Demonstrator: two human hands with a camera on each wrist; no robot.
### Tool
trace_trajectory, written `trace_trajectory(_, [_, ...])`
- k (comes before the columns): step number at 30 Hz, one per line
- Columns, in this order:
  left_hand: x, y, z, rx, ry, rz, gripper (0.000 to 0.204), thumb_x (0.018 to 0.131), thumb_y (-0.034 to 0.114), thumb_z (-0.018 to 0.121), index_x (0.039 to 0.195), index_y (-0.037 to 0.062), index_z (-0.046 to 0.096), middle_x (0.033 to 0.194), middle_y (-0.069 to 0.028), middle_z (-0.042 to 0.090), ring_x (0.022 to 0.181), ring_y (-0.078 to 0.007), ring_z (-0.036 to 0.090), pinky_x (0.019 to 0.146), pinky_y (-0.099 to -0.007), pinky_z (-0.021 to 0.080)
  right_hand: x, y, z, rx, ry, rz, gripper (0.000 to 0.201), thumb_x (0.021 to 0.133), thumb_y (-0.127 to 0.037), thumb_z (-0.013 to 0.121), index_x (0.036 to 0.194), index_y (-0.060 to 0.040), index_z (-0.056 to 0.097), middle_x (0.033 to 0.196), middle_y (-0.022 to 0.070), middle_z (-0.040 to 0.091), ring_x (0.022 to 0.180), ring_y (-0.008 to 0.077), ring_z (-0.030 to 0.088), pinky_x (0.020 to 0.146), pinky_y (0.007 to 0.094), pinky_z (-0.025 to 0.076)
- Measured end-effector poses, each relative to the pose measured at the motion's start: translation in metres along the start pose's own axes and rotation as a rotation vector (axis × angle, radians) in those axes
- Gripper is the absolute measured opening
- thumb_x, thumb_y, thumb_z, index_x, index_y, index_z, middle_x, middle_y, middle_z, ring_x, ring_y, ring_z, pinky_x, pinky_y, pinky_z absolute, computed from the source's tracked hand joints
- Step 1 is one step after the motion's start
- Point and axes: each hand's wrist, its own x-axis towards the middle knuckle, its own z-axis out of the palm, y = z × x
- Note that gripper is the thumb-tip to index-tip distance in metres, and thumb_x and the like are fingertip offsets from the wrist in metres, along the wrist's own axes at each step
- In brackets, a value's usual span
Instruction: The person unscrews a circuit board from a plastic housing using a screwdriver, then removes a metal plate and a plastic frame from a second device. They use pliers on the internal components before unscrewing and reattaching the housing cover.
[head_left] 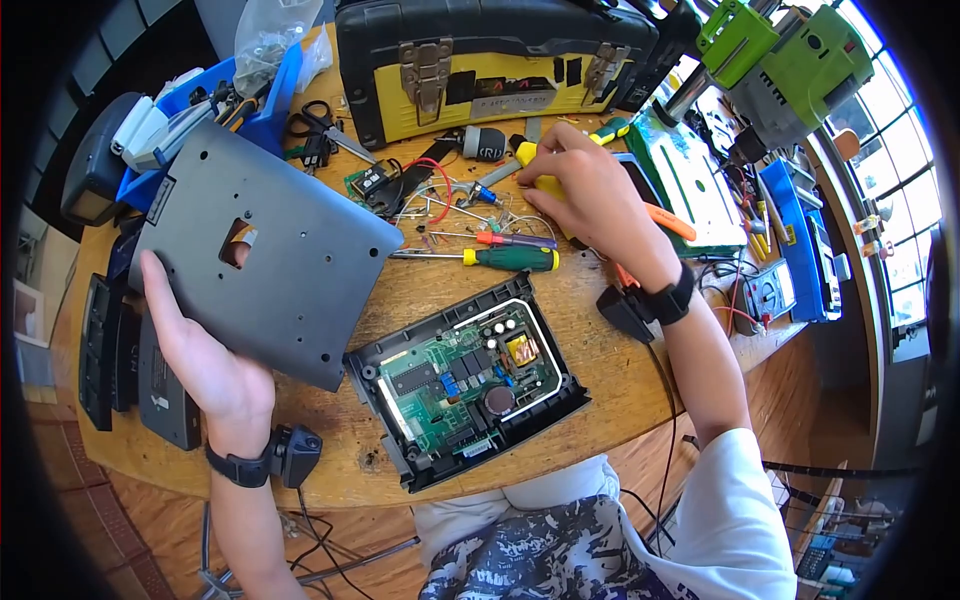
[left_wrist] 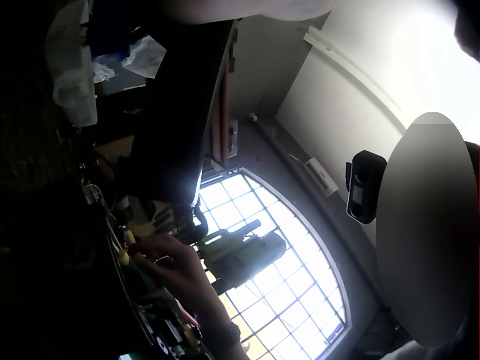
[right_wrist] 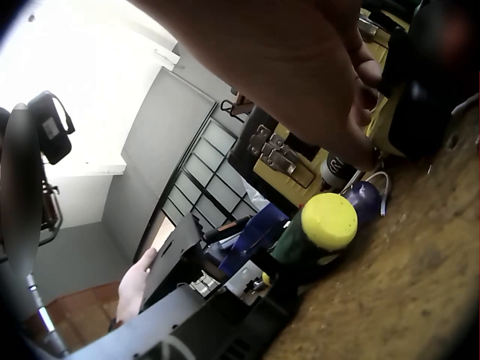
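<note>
A flat dark grey cover (head_left: 280,215) with a square hole is raised and tilted over the left of the table. My left hand (head_left: 215,370) holds its lower left edge, the thumb along it and the other fingers hidden behind. Right of the cover, an open black housing (head_left: 575,398) lies on the wood with a green circuit board (head_left: 430,372) inside. My right hand (head_left: 600,195) reaches among the tools beyond it, its bent fingers gripping a yellow-and-black tool (right_wrist: 386,124), partly hidden by the hand.
Two screwdrivers, one with a green handle (head_left: 510,259), lie behind the housing near loose wires. A black-and-yellow toolbox (head_left: 500,90) stands at the back, a green drill press (head_left: 800,75) at the back right. Blue bins (head_left: 285,90) and scissors (head_left: 325,125) are at the left.
</note>
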Motion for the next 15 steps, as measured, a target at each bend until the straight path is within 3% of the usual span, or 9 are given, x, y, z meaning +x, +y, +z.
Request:
trace_trajectory(4, [0.001,0.000,-0.002,0.022,0.000,0.015,0.053,0.118,0.050,0.048,0.145,0.0059,0.059,0.131,-0.0057,0.067,0.110,-0.0179,0.065,0.103,-0.0351,0.054,0.008,0.003,0.006,-0.006,-0.014,-0.013,0.012,0.089,-0.011,0.080,0.097,-0.0027,0.077,0.108,0.0152,0.063,0.104,0.0364,0.066,0.088,0.0467,0.056])
trace_trajectory(6, [0.003,0.000,-0.004,0.018,0.003,0.011,0.053,0.118,0.050,0.048,0.145,0.0059,0.059,0.131,-0.0057,0.066,0.111,-0.0179,0.064,0.104,-0.0351,0.053,0.008,-0.004,0.007,0.022,0.075,-0.105,0.014,0.089,-0.008,0.078,0.098,0.0005,0.071,0.103,0.0153,0.066,0.097,0.0371,0.069,0.083,0.0460,0.057])
trace_trajectory(8, [0.006,-0.001,-0.012,0.021,-0.082,0.009,0.053,0.118,0.050,0.047,0.145,0.0059,0.059,0.131,-0.0056,0.067,0.110,-0.0179,0.065,0.103,-0.0352,0.054,0.007,-0.020,-0.004,0.104,0.058,-0.082,0.015,0.088,-0.006,0.078,0.097,0.0010,0.069,0.100,0.0148,0.068,0.091,0.0358,0.070,0.079,0.0441,0.058])
trace_trajectory(10, [0.003,0.000,-0.008,0.027,-0.055,0.011,0.053,0.118,0.050,0.047,0.145,0.0059,0.059,0.131,-0.0054,0.067,0.110,-0.0179,0.065,0.103,-0.0352,0.054,0.005,-0.036,-0.014,0.186,0.041,-0.055,0.015,0.088,-0.004,0.077,0.097,0.0016,0.067,0.096,0.0143,0.069,0.086,0.0346,0.072,0.075,0.0422,0.058])
trace_trajectory(12, [0.003,0.000,-0.007,0.033,-0.032,0.011,0.054,0.118,0.050,0.047,0.145,0.0058,0.059,0.131,-0.0053,0.067,0.110,-0.0178,0.065,0.103,-0.0351,0.054,0.003,-0.048,-0.020,0.321,0.138,-0.130,0.012,0.087,0.001,0.078,0.097,-0.0001,0.071,0.081,0.0079,0.071,0.071,0.0186,0.073,0.067,0.0301,0.056])
trace_trajectory(15, [0.004,-0.001,-0.011,0.033,-0.078,0.008,0.053,0.118,0.050,0.047,0.145,0.0058,0.059,0.131,-0.0053,0.067,0.110,-0.0177,0.065,0.103,-0.0352,0.054,0.001,-0.059,-0.030,0.361,0.163,-0.194,0.014,0.085,0.005,0.078,0.097,-0.0004,0.073,0.083,0.0064,0.070,0.071,0.0136,0.071,0.067,0.0268,0.056])
